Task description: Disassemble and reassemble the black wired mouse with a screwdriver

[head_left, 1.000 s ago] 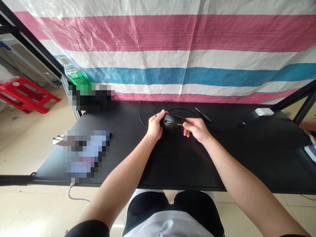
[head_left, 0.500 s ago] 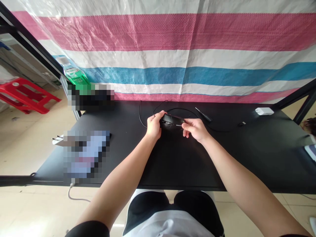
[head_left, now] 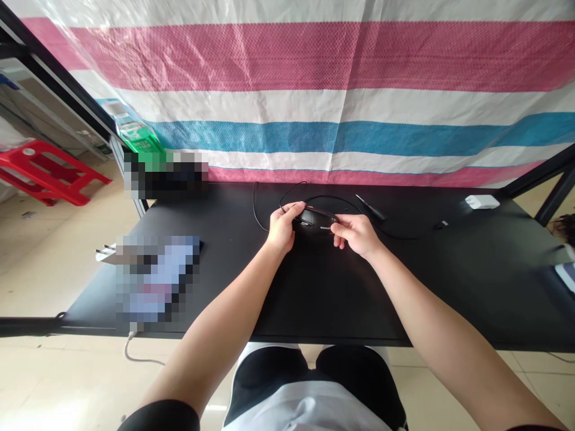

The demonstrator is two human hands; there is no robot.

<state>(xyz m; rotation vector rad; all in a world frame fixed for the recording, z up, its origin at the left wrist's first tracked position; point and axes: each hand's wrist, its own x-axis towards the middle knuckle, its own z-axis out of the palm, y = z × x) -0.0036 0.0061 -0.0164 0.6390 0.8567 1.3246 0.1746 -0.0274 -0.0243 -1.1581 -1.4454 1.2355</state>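
Note:
Between my two hands is a black computer mouse (head_left: 315, 218), held over the black table (head_left: 341, 293). My left hand (head_left: 284, 226) grips its left end, thumb on top. The fingers of my right hand (head_left: 353, 231) pinch the right end, beside a small pale mark on the casing. A thin black cable (head_left: 254, 206) loops behind the mouse and runs right toward a small USB plug (head_left: 442, 225). Just beyond my right hand lies a screwdriver (head_left: 372, 208) with a dark handle and a thin metal shaft. The underside of the mouse is hidden.
A white power adapter (head_left: 482, 202) sits at the back right. At the left are a blurred-out flat item (head_left: 164, 278), a plug with prongs (head_left: 106, 252) and a green-labelled bottle (head_left: 142, 140). A striped sheet (head_left: 287, 108) hangs behind the table; a red stool (head_left: 49, 170) stands left.
Both hands keep hold of the mouse in almost the same place. My left hand has shifted very slightly to the right; otherwise only the camera view has moved a little.

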